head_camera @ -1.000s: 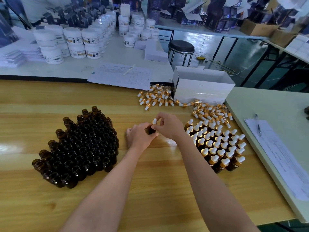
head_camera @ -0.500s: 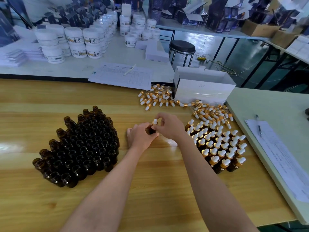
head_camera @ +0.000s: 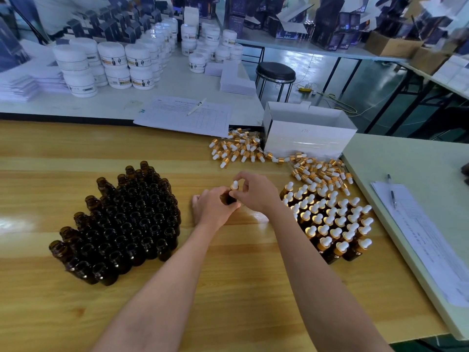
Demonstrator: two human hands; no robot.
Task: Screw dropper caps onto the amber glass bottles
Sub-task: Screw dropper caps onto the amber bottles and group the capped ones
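- Two bare forearms reach up from the bottom edge of the frame over the wooden bench (head_camera: pixel 228 288) and meet at its centre.
- The left hand (head_camera: pixel 215 209) has its fingers curled round a single amber bottle (head_camera: pixel 226 199), holding it upright just above the bench at mid-frame.
- The right hand (head_camera: pixel 256 193) pinches the dropper cap (head_camera: pixel 234 186) with thumb and fingertips; the cap sits on the neck of that bottle, its white bulb pointing up.
- Left of the hands, a dense cluster of open amber bottles (head_camera: pixel 127 219) stands upright without caps, apart from the left hand.
- Right of the hands, a block of capped bottles (head_camera: pixel 330 222) stands close-packed, gold collars and white bulbs on top.
- At the right edge, on a pale green bench, lies a printed sheet (head_camera: pixel 426 237) with a pen (head_camera: pixel 392 191) on it.
- Above the hands in the frame, loose dropper caps (head_camera: pixel 236 147) lie scattered in a band that runs right toward the capped block.
- A white open box (head_camera: pixel 307 133) sits just behind those caps.
- Further up, a white bench carries a paper form (head_camera: pixel 182 115) and stacked white jars (head_camera: pixel 114 64); a black stool (head_camera: pixel 275 72) stands beside it.
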